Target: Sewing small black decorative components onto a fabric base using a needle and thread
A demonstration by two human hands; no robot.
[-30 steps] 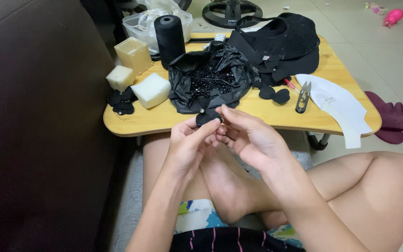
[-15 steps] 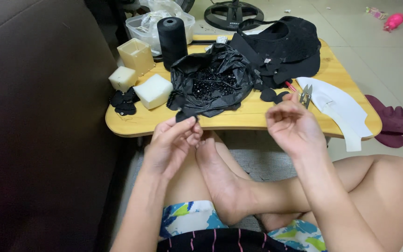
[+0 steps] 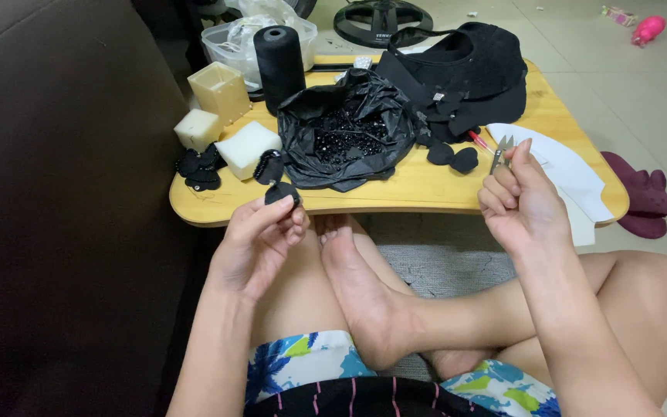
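Pinching a small black patch (image 3: 282,192) between thumb and fingertips, the left hand (image 3: 260,243) sits just below the near edge of the tabletop (image 3: 418,185), its grip closed on the piece. The right hand (image 3: 523,205) is raised at the tabletop's right end, fingers curled together by the small snips (image 3: 502,152); whether it holds anything between the fingertips cannot be told, and a thread is too fine to make out.

On the tabletop, a black plastic bag (image 3: 349,135) lies open with dark beads (image 3: 345,139) inside. Left of it are white foam blocks (image 3: 247,147), a hollow cream cube (image 3: 219,91) and a heap of black patches (image 3: 198,166). A black thread cone (image 3: 279,58) stands upright behind the bag, in front of a clear tub (image 3: 229,38). Black fabric (image 3: 472,69) is piled at the far right, two more black patches (image 3: 453,157) just in front of it, and a white paper pattern (image 3: 565,166) hangs over the right edge.

The person sits cross-legged on the floor, a bare foot (image 3: 357,286) between the hands.
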